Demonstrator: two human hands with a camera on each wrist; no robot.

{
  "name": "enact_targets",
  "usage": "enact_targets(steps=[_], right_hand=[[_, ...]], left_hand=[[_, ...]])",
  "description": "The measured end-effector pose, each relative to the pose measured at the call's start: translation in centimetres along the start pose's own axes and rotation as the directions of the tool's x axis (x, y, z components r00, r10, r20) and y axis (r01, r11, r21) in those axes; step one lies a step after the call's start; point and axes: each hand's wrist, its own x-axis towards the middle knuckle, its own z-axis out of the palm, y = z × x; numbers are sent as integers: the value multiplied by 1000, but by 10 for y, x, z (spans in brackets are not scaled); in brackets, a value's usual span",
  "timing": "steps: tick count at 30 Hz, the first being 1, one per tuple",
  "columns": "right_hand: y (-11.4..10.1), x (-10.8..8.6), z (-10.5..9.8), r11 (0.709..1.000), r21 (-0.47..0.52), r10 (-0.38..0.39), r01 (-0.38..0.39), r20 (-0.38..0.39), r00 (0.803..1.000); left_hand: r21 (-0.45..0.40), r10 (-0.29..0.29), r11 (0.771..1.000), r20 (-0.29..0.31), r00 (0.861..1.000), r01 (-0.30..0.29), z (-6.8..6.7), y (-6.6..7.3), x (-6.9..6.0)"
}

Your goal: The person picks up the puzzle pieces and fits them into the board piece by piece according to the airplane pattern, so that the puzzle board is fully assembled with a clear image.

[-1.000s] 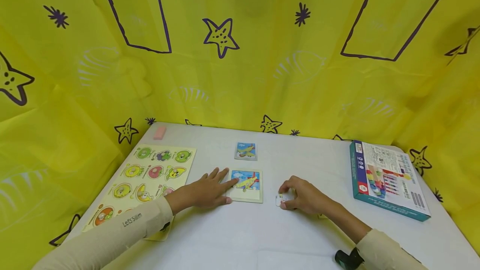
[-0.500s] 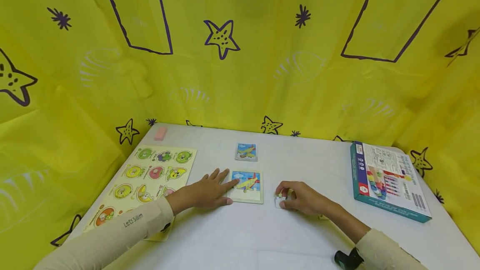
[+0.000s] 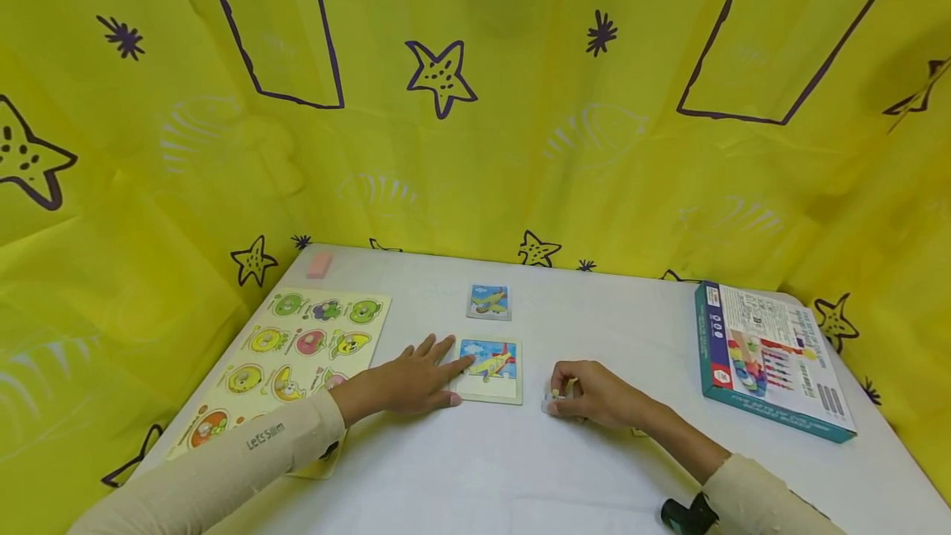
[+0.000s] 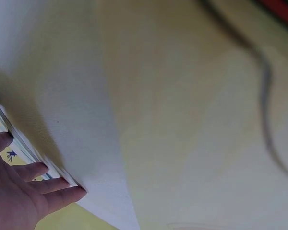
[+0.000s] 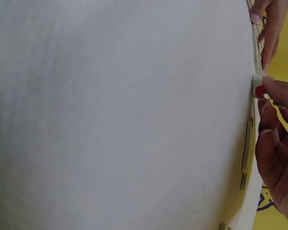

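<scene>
My left hand (image 3: 419,378) lies with spread, fairly straight fingers on the left side of a small aeroplane jigsaw board (image 3: 490,390). Pieces showing a yellow and red plane on blue sky fill its upper part; a pale band runs along the bottom. To the right of the board, my right hand (image 3: 602,395) pinches a puzzle piece (image 5: 258,87) between thumb and fingers, low at the table. White and red show on that piece; the fingers hide much of it. A picture card of a plane (image 3: 489,301) lies beyond the board.
A fruit puzzle board (image 3: 253,353) lies on the left, partly under the left forearm. A pink block (image 3: 319,264) sits at the far left corner, a teal-edged box (image 3: 773,362) at right. Near the right hand lies another yellowish piece (image 5: 248,148). Yellow curtain (image 3: 505,147) surrounds the table.
My right fingers have shifted slightly and turned the pinched piece, so less of its face shows in the head view. The left hand stays on the board.
</scene>
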Motion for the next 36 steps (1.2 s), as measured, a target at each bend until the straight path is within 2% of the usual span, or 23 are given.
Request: enact_targets(steps=[9,18,27,36], right_hand=[[-3,-1,0,996,83,-17,13,50,999],[-7,-1,4,989,147,-38,28,59,998],[-10,3,8,986,156,-69,57,73,995],[-13,7,10,986,150,-89,76,81,993]], left_hand=[[15,5,1000,1,1000,-5,-2,1,-1],[12,4,1000,-2,1000,-4,-2,2,-1],[-15,-30,999,0,1000,30,-2,4,-2],[-27,-30,999,2,1000,30,-2,3,-3]])
